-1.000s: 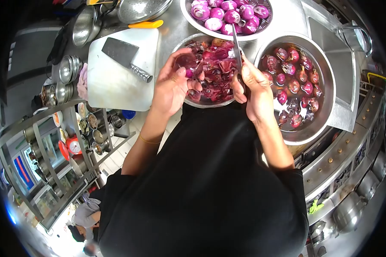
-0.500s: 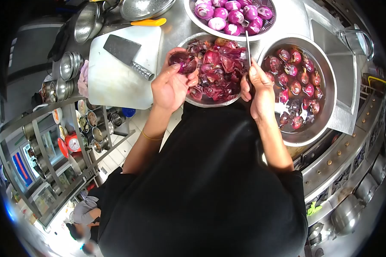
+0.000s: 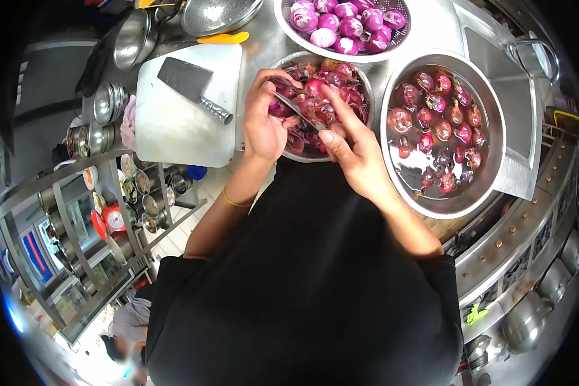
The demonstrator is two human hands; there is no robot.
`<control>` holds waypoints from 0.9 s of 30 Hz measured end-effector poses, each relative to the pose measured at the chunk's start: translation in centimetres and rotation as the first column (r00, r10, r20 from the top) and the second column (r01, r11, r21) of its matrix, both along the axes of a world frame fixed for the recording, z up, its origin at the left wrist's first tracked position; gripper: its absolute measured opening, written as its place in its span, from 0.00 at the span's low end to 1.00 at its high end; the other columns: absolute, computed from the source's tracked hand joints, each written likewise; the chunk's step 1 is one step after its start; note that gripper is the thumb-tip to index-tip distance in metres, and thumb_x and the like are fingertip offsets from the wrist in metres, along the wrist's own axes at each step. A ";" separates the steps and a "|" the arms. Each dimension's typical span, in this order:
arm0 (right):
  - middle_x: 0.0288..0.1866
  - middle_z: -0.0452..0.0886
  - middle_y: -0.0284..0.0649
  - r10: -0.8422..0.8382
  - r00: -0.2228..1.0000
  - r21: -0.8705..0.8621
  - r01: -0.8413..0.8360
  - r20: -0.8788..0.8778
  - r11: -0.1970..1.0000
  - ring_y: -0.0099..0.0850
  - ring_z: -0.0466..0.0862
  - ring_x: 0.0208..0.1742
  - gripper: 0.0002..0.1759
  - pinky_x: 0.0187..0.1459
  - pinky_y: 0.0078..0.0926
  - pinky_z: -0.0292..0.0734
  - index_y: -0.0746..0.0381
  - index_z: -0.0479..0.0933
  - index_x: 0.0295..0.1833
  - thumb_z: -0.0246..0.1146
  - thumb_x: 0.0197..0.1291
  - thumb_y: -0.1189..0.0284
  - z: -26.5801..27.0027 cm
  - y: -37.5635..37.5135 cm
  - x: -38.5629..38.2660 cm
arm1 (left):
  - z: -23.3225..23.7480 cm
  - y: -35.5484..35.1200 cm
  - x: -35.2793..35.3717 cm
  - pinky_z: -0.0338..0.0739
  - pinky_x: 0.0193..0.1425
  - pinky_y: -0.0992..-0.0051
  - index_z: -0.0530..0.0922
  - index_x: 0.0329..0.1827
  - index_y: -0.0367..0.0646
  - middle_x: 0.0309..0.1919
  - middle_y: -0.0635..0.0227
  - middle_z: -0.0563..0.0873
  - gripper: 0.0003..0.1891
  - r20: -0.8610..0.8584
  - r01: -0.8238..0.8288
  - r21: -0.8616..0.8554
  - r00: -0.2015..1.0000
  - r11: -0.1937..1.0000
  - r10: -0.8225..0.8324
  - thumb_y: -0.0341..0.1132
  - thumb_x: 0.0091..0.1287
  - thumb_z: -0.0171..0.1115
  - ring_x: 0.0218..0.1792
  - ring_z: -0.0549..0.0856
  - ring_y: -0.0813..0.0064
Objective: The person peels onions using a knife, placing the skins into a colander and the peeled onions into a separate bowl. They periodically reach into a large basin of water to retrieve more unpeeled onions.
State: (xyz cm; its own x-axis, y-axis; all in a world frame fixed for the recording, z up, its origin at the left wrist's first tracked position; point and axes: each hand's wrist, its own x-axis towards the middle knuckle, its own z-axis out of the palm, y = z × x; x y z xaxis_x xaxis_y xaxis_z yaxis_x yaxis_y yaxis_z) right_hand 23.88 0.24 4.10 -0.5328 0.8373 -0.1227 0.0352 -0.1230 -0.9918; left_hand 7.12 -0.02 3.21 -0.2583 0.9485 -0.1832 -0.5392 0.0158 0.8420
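Observation:
My left hand [image 3: 265,122] holds a red onion [image 3: 280,107] above the left side of a bowl [image 3: 368,90] full of purple onion skins [image 3: 315,90]. In my right hand [image 3: 354,148] is a small knife [image 3: 296,109], its blade pointing left and lying against the onion. Peeled purple onions [image 3: 350,26] fill a colander [image 3: 289,32] behind the bowl. To the right, unpeeled red onions [image 3: 442,131] sit in liquid in a large metal basin [image 3: 500,135].
A cleaver [image 3: 186,78] lies on a white cutting board [image 3: 186,128] at the left. Behind it are an orange-handled tool [image 3: 224,38] and metal strainers [image 3: 215,14]. A sink [image 3: 505,83] is at the right. Another person [image 3: 132,321] is at the lower left.
My right hand has moved left and down, bringing the knife from upright at the bowl's right side to the onion in my left hand. The knife now points left.

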 end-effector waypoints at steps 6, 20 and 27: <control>0.20 0.63 0.30 -0.138 0.989 0.026 0.137 0.059 0.990 0.19 0.63 0.26 0.32 0.33 0.17 0.64 0.59 0.58 0.74 0.59 0.65 0.72 -0.7 0.9 0.7 | -0.8 0.2 -0.9 0.58 0.18 0.86 0.72 0.45 0.43 0.36 0.67 0.81 0.11 0.008 0.094 0.066 0.996 0.993 -0.094 0.38 0.70 0.42 0.28 0.77 0.85; 0.21 0.57 0.25 0.241 0.966 -0.030 -0.244 -0.092 0.969 0.18 0.60 0.25 0.31 0.30 0.17 0.60 0.60 0.62 0.73 0.60 0.65 0.69 -0.3 1.9 0.9 | -1.0 -1.3 -2.5 0.63 0.67 0.71 0.58 0.64 0.45 0.57 0.65 0.70 0.30 -0.077 0.378 0.037 0.924 0.925 -0.375 0.34 0.59 0.59 0.61 0.70 0.72; 0.20 0.59 0.26 0.196 0.975 -0.006 -0.198 -0.107 0.980 0.17 0.58 0.23 0.26 0.28 0.16 0.57 0.57 0.67 0.70 0.58 0.65 0.74 -1.2 1.4 0.8 | -1.1 -1.5 -2.7 0.62 0.70 0.64 0.58 0.65 0.43 0.59 0.59 0.70 0.31 0.080 0.438 0.035 0.895 0.898 -0.440 0.33 0.58 0.59 0.64 0.71 0.64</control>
State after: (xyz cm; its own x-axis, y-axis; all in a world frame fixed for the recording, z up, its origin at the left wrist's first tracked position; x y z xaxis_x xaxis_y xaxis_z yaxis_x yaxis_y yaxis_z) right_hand 24.68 1.67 2.85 -0.6976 0.7131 -0.0696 -0.0448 -0.1403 -0.9891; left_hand 4.43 -1.54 2.09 0.2008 0.9647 -0.1702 -0.5488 0.2547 0.7962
